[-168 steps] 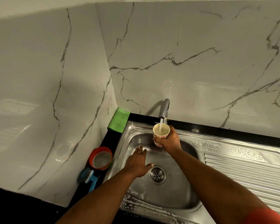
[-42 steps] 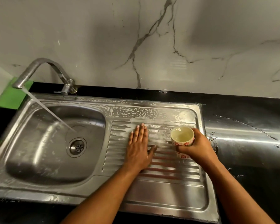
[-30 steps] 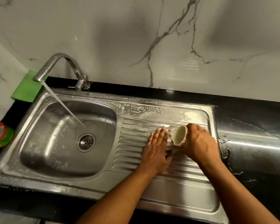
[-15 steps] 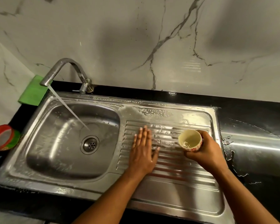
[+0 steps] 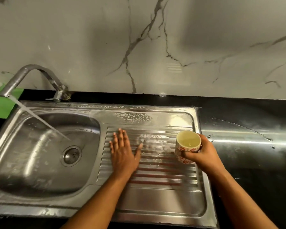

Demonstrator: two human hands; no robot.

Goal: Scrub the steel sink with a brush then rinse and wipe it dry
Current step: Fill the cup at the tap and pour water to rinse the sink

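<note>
- Far out past the left hand's (image 5: 122,154) pinky side: green cloth (image 5: 3,104) tucked in the corner by the wall, still dry-looking from here.
- Tap (image 5: 28,76) running, stream landing in the sink bowl (image 5: 40,162) near the drain (image 5: 71,155), all of it to the left of that left hand.
- Left hand laid flat on the ribbed drainboard (image 5: 155,187), fingers straight and a bit spread, thumb out toward the cup, gripping nothing. Looked like palm-rubbing the ridges during the rinse.
- Between the two hands: patch of water (image 5: 152,144) sitting on the ridges, just off the left thumb.
- Up beyond the fingertips: suds (image 5: 134,116) left on the back strip of the drainboard, so rinse judged not finished.
- Right hand (image 5: 200,154) curled round a small flowered cup (image 5: 187,144), held upright over the drainboard's right end, looked nearly empty inside.
- Key relation: ridges ran left-right, lengthwise between the hands and toward the bowl; soapy strip lay away from both hands, toward the wall. Tap sat well to the left, nearer the free left hand, while the cup for refilling was in the right. Probably a refill reach across next, just a guess.
- No brush spotted.
</note>
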